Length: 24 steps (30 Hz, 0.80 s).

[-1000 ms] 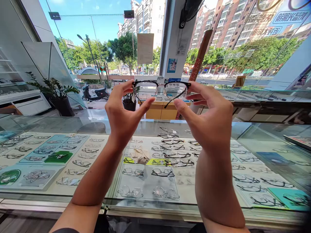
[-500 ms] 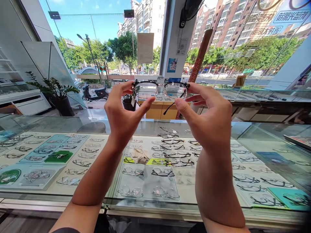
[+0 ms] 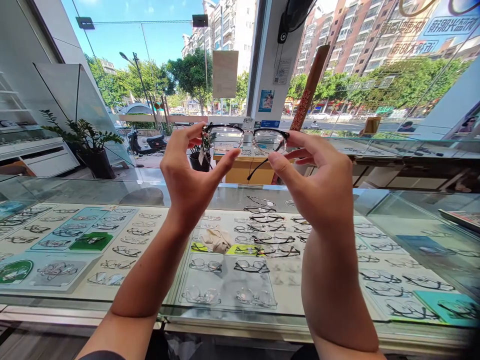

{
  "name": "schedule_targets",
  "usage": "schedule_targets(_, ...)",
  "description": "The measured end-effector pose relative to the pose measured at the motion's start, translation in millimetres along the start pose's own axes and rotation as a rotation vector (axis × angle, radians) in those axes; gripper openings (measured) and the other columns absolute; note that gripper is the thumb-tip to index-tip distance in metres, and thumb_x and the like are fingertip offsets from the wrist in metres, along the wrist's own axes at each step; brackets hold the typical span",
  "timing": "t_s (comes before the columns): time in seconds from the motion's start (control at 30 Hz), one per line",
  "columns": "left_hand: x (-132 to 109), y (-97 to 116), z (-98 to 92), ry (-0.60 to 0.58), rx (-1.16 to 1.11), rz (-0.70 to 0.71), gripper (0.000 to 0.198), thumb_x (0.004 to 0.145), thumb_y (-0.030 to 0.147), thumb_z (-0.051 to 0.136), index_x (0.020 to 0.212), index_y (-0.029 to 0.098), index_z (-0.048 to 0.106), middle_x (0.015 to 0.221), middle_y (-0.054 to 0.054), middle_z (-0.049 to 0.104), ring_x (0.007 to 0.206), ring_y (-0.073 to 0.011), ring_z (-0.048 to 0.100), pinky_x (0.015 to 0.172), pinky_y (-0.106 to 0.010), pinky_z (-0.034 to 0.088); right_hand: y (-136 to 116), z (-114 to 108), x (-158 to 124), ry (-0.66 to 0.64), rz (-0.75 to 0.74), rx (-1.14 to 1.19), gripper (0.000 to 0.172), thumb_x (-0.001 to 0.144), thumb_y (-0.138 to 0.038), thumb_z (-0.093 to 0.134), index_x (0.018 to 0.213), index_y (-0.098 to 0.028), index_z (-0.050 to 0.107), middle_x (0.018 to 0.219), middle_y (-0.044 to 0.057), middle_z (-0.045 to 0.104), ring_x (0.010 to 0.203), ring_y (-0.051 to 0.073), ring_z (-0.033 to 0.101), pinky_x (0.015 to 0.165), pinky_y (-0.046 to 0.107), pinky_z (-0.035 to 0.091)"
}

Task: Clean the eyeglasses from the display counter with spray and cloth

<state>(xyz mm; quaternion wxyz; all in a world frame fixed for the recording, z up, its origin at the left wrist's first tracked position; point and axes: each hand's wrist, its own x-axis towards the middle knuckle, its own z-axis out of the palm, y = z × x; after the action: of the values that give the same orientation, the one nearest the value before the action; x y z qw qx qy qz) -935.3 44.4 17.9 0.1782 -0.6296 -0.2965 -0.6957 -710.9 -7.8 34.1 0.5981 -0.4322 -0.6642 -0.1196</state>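
A pair of eyeglasses with dark upper rims and clear lenses is held up in front of me, above the glass display case. My left hand grips its left end near the hinge, the thumb extended below the left lens. At the right end, my right hand has its fingers by the hinge and its thumb near a dark temple arm that hangs downward. A small white tag dangles beside my left fingers.
Beneath my forearms, a glass display case contains many eyeglasses in rows, a beige cloth and a green card. A potted plant stands at the left. Beyond are tall windows and a wooden-fronted counter.
The eyeglasses have shifted and turned slightly, with the right end moving a little left. My right hand has moved slightly left too; both hands keep their hold.
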Motion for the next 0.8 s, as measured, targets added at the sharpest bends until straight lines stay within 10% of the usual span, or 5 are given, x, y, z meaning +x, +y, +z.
schedule_targets(0.8,7,-28,-1.6,-0.153,-0.106,-0.098,0.054,0.093,0.059,0.085,0.139,0.033,0.074,0.125,-0.008,0.083,0.115,-0.0271,0.079,0.096,-0.044,0.066,-7,2,-1,0.032,-0.062,-0.007,0.036,0.099,-0.043,0.073,0.131,-0.029,0.082,0.117,0.009,0.082,0.101,0.029,0.078,0.092,0.051,0.067)
